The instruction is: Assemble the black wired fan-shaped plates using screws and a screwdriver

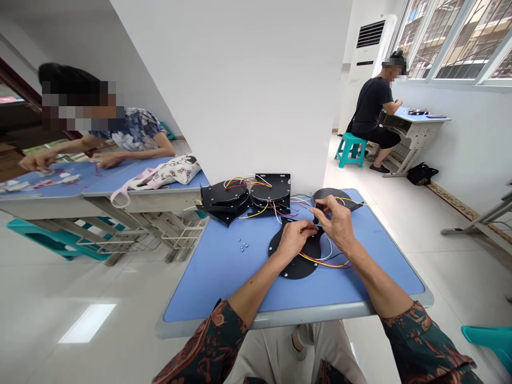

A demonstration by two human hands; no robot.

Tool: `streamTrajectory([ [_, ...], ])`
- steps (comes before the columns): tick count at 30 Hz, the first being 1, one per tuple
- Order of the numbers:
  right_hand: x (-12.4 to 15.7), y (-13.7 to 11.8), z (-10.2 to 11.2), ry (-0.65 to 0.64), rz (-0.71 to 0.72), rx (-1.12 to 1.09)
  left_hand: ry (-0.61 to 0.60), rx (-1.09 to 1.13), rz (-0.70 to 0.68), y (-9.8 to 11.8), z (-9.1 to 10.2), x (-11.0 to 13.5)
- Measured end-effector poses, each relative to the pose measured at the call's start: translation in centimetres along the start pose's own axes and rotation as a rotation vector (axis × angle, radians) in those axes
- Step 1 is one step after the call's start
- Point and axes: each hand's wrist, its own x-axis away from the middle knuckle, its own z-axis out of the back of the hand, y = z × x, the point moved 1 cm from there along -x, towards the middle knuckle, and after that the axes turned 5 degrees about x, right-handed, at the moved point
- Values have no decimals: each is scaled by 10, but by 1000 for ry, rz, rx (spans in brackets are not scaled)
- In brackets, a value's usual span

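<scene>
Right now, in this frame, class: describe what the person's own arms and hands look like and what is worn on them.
Both the left hand and right hand are bare: no gloves, and no watch or bracelet shows. The left sleeve and right sleeve match: dark fabric with a reddish-brown floral print, ending near the elbows, forearms uncovered.

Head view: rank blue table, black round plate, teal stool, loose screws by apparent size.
1. blue table
2. black round plate
3. teal stool: looks smaller only because it stands far off, so its true order against the plate is unsure
4. loose screws
</scene>
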Motion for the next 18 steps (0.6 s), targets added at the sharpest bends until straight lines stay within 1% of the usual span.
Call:
streamTrajectory([
  [4,2,-7,-2,-44,63,-45,5,-75,-15,-1,1,0],
  [8,-1,-8,0,-100,17,-138,22,-134,-23,-2,0,-1],
  [11,-4,-6,2,-195,-17,-251,35,-173,-28,0,0,0],
  [15,-7,-2,4,-344,-9,-478,20,-176,-32,1,1,0],
  [17,-7,0,6,-379,-19,-571,9,-161,-39,1,1,0],
  [18,-7,1,6,-374,-26,-577,10,-158,-40,1,0,0],
])
